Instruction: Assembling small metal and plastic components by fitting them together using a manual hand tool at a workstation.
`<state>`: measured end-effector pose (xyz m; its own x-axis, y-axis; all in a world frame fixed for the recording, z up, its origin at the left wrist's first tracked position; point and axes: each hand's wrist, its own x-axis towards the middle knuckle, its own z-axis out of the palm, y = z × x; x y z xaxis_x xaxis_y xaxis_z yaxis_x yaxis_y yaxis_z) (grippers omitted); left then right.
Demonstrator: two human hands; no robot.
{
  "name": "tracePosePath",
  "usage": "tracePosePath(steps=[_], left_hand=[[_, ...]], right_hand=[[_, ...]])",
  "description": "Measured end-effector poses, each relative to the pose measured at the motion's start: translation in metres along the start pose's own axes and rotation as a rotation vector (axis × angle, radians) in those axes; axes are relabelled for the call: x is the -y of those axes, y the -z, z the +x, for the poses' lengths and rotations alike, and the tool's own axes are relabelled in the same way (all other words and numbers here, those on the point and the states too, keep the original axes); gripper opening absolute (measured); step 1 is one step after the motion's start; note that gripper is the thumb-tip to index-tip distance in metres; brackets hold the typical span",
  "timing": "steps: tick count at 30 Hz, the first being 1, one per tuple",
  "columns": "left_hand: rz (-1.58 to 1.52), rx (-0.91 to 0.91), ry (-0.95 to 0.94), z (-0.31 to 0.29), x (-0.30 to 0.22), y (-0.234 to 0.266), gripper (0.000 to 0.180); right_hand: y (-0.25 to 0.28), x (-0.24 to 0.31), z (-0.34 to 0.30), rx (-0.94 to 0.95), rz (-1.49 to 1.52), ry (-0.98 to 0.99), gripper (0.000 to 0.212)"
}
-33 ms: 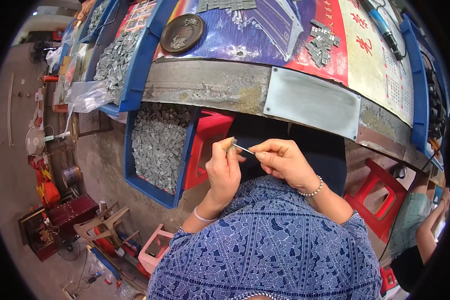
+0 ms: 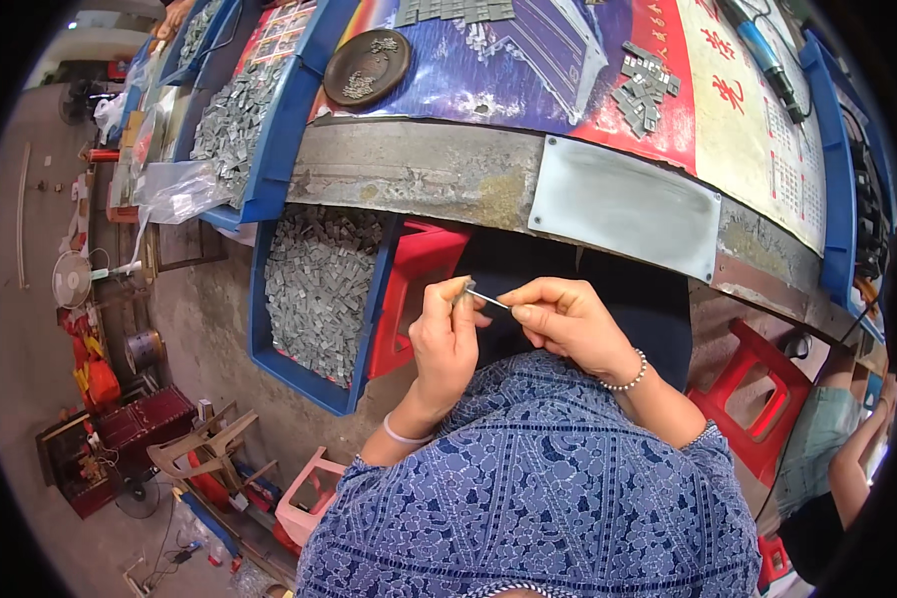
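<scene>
My left hand point(image 2: 445, 334) pinches a small grey metal piece point(image 2: 465, 289) between thumb and fingertips, in front of the table edge. Closed on a thin metal rod point(image 2: 492, 301), my right hand point(image 2: 560, 317) holds it so that its far end meets the piece. What joins them there is too small to make out. Left of my hands, a blue bin point(image 2: 319, 299) on a red stool point(image 2: 409, 289) is full of small grey metal pieces. On the table, a round dark dish point(image 2: 367, 68) holds tiny metal parts, and flat grey pieces point(image 2: 644, 90) lie in a pile.
A second blue tray point(image 2: 269, 149) of metal pieces stands at the table's left, a plastic bag point(image 2: 174, 189) over its edge. A blue handheld tool point(image 2: 767, 62) lies far right beside another blue tray point(image 2: 829, 159). A red stool point(image 2: 752, 399) and a seated person point(image 2: 827, 458) are at the right.
The view has shifted very slightly. Both hands keep the same hold on the piece and the rod.
</scene>
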<state>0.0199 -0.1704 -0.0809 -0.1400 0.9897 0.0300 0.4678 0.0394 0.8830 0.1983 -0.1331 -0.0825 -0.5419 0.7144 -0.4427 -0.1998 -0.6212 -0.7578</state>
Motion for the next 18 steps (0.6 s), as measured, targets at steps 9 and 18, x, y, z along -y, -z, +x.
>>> tracePosePath(steps=[9,18], left_hand=[[0.146,-0.239,0.292,0.035,0.091,0.111,0.025],[1.022,-0.373,-0.042,0.026,0.089,0.123,0.039]], right_hand=[[0.039,-0.023,-0.011,-0.234,-1.127,0.400,0.031],[0.061,-0.038,-0.016,-0.480,-1.080,0.412,0.037]])
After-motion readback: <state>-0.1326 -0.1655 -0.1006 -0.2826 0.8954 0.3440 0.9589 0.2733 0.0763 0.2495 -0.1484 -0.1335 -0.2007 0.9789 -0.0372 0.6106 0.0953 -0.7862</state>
